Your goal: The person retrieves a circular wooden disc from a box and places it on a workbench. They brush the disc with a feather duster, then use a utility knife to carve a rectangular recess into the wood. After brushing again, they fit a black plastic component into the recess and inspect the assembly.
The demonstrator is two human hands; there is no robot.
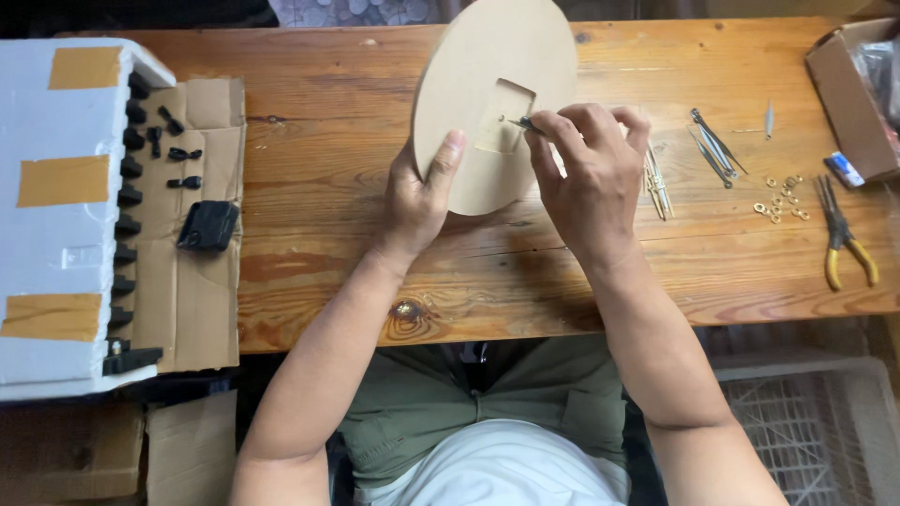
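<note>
Got my left hand gripping the lower edge of the round wooden disc tilted up off the table, right hand fingers pinching a small metal tool at its square cutout, bare wood around, pliers and cardboard box far right.

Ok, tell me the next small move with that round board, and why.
Probably ease the thin dark tool a little deeper into the square recess. The right hand pinches it with its tip at the recess edge, while the left hand grips the round board tilted up off the wooden table.
</note>
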